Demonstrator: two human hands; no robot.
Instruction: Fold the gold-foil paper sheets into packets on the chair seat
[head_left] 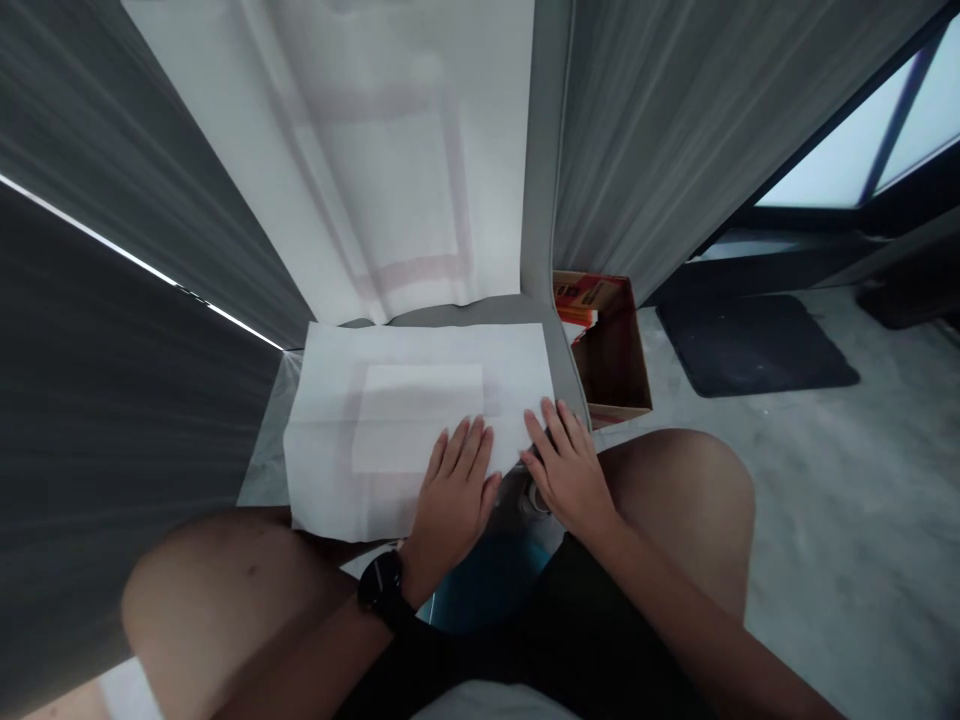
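Note:
A white paper sheet [322, 400] lies across the grey chair seat, with a faint pinkish border showing on it. Within that border is a paler rectangle [420, 390]; whether it is a separate piece I cannot tell. My left hand [459, 485], wearing a black watch [381, 580] at the wrist, rests flat on the sheet's near part, fingers extended. At the sheet's right edge, my right hand [568, 468] lies with fingers stretched out over the paper's edge and the seat. The sheet's near right corner is hidden or folded by the hands.
A larger white sheet [390, 180] hangs over the grey chair back [546, 170]. Right of the chair, an open cardboard box [611, 350] holds orange and white items. Grey curtains [645, 120] flank both sides. A dark mat [754, 345] lies on the floor at right.

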